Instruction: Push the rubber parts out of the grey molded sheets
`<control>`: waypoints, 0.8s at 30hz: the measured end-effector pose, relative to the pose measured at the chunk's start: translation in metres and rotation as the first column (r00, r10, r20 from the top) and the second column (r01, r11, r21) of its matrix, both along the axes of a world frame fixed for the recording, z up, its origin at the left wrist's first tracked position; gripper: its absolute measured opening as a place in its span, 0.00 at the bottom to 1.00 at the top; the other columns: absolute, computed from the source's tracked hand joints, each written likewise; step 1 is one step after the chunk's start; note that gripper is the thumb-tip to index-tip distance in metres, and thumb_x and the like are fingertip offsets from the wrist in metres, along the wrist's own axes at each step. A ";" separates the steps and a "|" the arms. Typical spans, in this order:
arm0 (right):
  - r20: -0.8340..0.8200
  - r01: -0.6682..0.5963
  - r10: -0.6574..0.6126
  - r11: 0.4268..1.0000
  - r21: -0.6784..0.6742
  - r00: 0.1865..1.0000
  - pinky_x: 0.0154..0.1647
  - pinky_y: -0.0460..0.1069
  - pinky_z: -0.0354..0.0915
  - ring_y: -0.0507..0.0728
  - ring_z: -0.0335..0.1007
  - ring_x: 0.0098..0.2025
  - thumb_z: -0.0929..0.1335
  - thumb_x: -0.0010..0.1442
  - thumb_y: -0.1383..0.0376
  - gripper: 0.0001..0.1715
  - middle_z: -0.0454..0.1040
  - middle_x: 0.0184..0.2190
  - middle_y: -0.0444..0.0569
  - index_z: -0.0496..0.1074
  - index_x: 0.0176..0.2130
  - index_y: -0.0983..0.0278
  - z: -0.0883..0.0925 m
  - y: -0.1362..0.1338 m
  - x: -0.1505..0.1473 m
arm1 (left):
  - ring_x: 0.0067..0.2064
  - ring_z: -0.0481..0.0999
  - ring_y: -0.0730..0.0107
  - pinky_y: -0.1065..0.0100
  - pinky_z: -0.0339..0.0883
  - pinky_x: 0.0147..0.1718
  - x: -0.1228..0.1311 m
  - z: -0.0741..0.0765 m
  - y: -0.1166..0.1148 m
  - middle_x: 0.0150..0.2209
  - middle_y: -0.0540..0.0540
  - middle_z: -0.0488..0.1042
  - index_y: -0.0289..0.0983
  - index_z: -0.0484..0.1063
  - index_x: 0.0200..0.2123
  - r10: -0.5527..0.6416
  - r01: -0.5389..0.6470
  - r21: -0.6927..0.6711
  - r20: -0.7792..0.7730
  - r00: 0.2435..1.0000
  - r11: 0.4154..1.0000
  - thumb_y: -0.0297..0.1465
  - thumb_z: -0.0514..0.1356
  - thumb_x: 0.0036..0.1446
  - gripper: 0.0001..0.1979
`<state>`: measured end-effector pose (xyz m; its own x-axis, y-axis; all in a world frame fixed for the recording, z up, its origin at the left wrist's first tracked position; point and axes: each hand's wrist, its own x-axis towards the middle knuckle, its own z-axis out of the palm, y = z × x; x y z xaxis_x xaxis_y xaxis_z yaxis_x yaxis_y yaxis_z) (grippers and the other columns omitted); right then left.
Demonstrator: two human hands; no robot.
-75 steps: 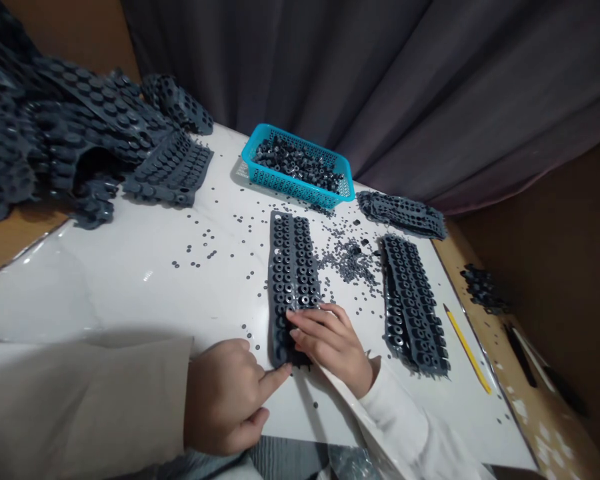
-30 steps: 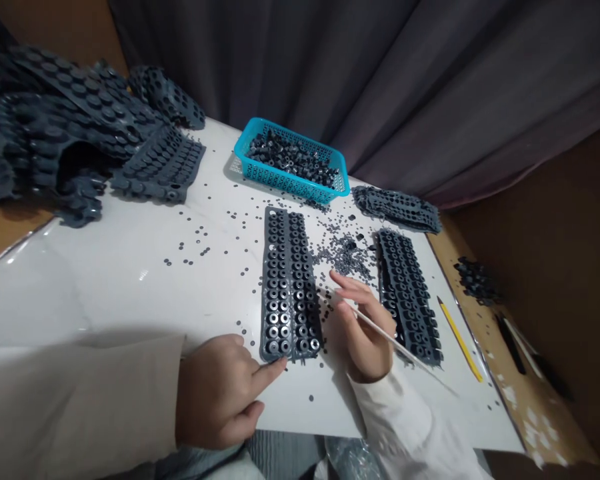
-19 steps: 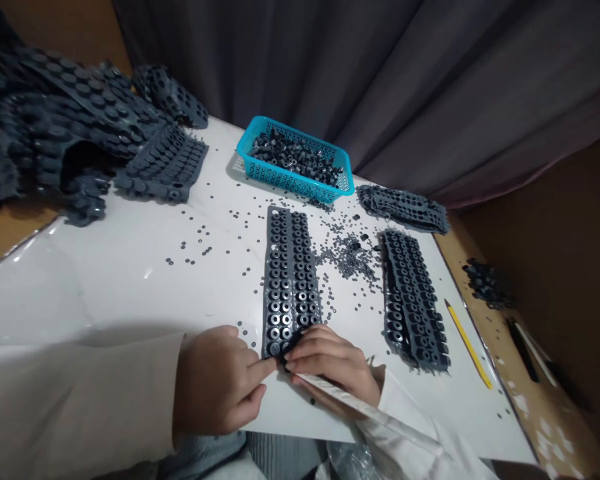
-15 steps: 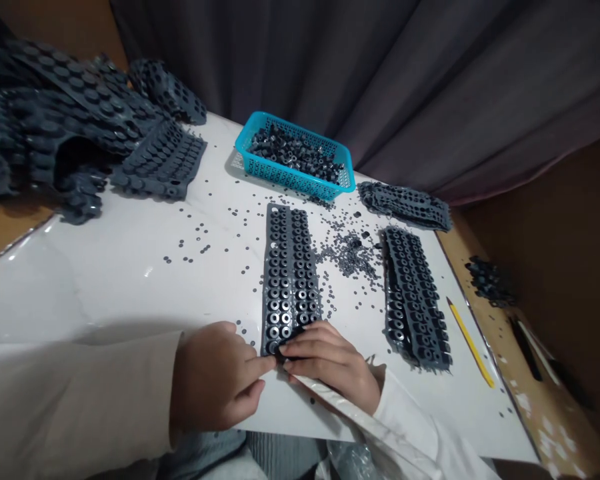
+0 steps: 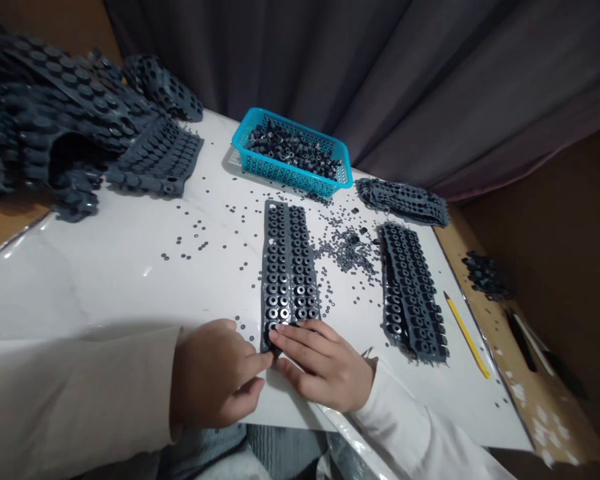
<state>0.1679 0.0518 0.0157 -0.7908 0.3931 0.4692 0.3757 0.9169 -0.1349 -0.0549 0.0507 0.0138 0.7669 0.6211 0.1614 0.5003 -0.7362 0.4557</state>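
A long dark grey sheet (image 5: 286, 267) of moulded, ring-shaped rubber-like parts lies upright in front of me, with two holes along its far left side. My left hand (image 5: 220, 373) is mostly curled, its index finger stretched to the sheet's near left corner. Across the near end lies my right hand (image 5: 325, 363), fingers on top and thumb by the near edge. The fingers cover the last rings there, so what lies under them is hidden. Small dark discs (image 5: 353, 250) are scattered to the right of the sheet.
A blue basket (image 5: 293, 175) of small dark parts stands behind. Another ringed sheet (image 5: 413, 293) and a folded stack (image 5: 403, 200) lie right, near a yellow pencil (image 5: 467, 337). Heaped moulded sheets (image 5: 75, 120) fill the far left. A grey curtain (image 5: 330, 60) hangs behind the table.
My right hand has shifted slightly up and left over the sheet's near end, and its thumb has spread away from the fingers. My left hand keeps its place. The view has tilted slightly.
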 end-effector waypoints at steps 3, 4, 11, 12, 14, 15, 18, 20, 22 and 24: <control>-0.015 0.025 -0.025 1.000 -0.001 1.000 0.49 0.54 0.68 0.57 0.68 0.55 0.68 0.59 0.71 0.04 0.75 0.48 0.53 0.71 0.35 0.63 -0.004 -0.002 -0.002 | 0.22 0.71 0.67 0.63 0.61 0.31 0.000 0.000 0.000 0.21 0.50 0.73 0.39 0.71 0.33 0.001 -0.001 0.011 0.021 1.000 1.000 0.29 0.54 0.50 0.07; -0.021 0.030 -0.031 1.000 -0.004 0.999 0.49 0.54 0.68 0.57 0.68 0.54 0.68 0.59 0.71 0.04 0.76 0.48 0.53 0.71 0.35 0.63 -0.004 -0.002 -0.002 | 0.22 0.71 0.67 0.63 0.61 0.30 0.000 0.000 0.001 0.21 0.51 0.73 0.39 0.71 0.33 -0.007 0.007 0.009 0.023 1.000 1.000 0.29 0.54 0.50 0.07; -0.083 0.091 -0.096 0.994 -0.063 0.992 0.47 0.52 0.69 0.55 0.71 0.51 0.67 0.59 0.72 0.07 0.77 0.45 0.51 0.71 0.35 0.60 -0.002 -0.003 -0.006 | 0.22 0.70 0.68 0.63 0.60 0.29 -0.001 0.002 0.001 0.22 0.51 0.73 0.39 0.71 0.34 -0.051 0.051 -0.019 -0.002 0.999 0.999 0.29 0.53 0.52 0.08; -0.089 0.102 -0.108 0.992 -0.072 0.990 0.48 0.52 0.69 0.55 0.71 0.51 0.67 0.59 0.72 0.07 0.77 0.45 0.50 0.71 0.35 0.60 -0.002 -0.004 -0.006 | 0.22 0.70 0.68 0.63 0.61 0.29 -0.001 0.002 0.001 0.22 0.51 0.73 0.39 0.71 0.34 -0.048 0.048 -0.015 0.001 0.999 0.999 0.29 0.53 0.52 0.08; -0.096 0.108 -0.114 0.992 -0.067 0.989 0.48 0.53 0.69 0.55 0.71 0.51 0.67 0.59 0.73 0.07 0.77 0.45 0.51 0.71 0.35 0.60 -0.003 -0.004 -0.006 | 0.22 0.71 0.68 0.63 0.61 0.30 -0.001 0.002 0.001 0.22 0.50 0.73 0.38 0.71 0.34 -0.037 0.037 -0.002 0.008 0.999 0.999 0.29 0.53 0.52 0.08; -0.098 0.104 -0.109 0.993 -0.060 0.989 0.48 0.53 0.69 0.55 0.70 0.51 0.67 0.58 0.73 0.07 0.77 0.46 0.51 0.71 0.35 0.61 -0.003 -0.004 -0.006 | 0.22 0.71 0.68 0.63 0.61 0.30 -0.001 0.002 0.001 0.22 0.50 0.74 0.38 0.71 0.34 -0.034 0.034 0.001 0.010 0.999 0.999 0.29 0.53 0.52 0.08; -0.131 0.041 -0.053 0.995 -0.093 0.990 0.48 0.54 0.69 0.56 0.71 0.52 0.67 0.60 0.72 0.06 0.77 0.45 0.52 0.70 0.36 0.61 -0.003 0.000 -0.004 | 0.22 0.72 0.67 0.63 0.61 0.29 -0.001 0.002 0.002 0.22 0.50 0.74 0.38 0.72 0.34 -0.043 0.043 -0.007 0.007 0.999 0.999 0.29 0.53 0.53 0.08; -0.209 0.007 -0.054 0.976 -0.220 0.976 0.50 0.55 0.68 0.56 0.71 0.52 0.66 0.62 0.68 0.02 0.78 0.44 0.53 0.69 0.38 0.62 -0.001 0.004 -0.002 | 0.22 0.71 0.67 0.63 0.60 0.28 -0.001 0.002 0.003 0.22 0.50 0.74 0.38 0.72 0.36 -0.056 0.056 -0.006 0.004 0.998 0.998 0.29 0.53 0.52 0.09; -0.287 -0.012 -0.098 0.934 -0.358 0.953 0.52 0.57 0.65 0.56 0.71 0.52 0.65 0.64 0.64 0.05 0.78 0.43 0.54 0.69 0.38 0.62 0.002 0.007 0.000 | 0.22 0.71 0.67 0.64 0.58 0.26 -0.001 0.002 0.003 0.22 0.50 0.74 0.39 0.72 0.39 -0.060 0.060 0.006 0.001 0.998 0.998 0.29 0.53 0.52 0.11; -0.304 -0.025 -0.120 0.901 -0.434 0.945 0.54 0.57 0.63 0.56 0.70 0.53 0.64 0.64 0.62 0.07 0.78 0.43 0.54 0.69 0.38 0.63 0.005 0.008 0.001 | 0.21 0.71 0.67 0.64 0.58 0.26 -0.001 0.002 0.004 0.21 0.50 0.73 0.39 0.72 0.38 -0.060 0.060 0.010 -0.002 0.998 0.998 0.29 0.53 0.52 0.11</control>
<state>0.1684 0.0597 0.0209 -0.6041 0.6452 0.4678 0.2882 0.7241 -0.6266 -0.0563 0.0543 0.0163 0.8033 0.5721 0.1656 0.4557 -0.7695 0.4476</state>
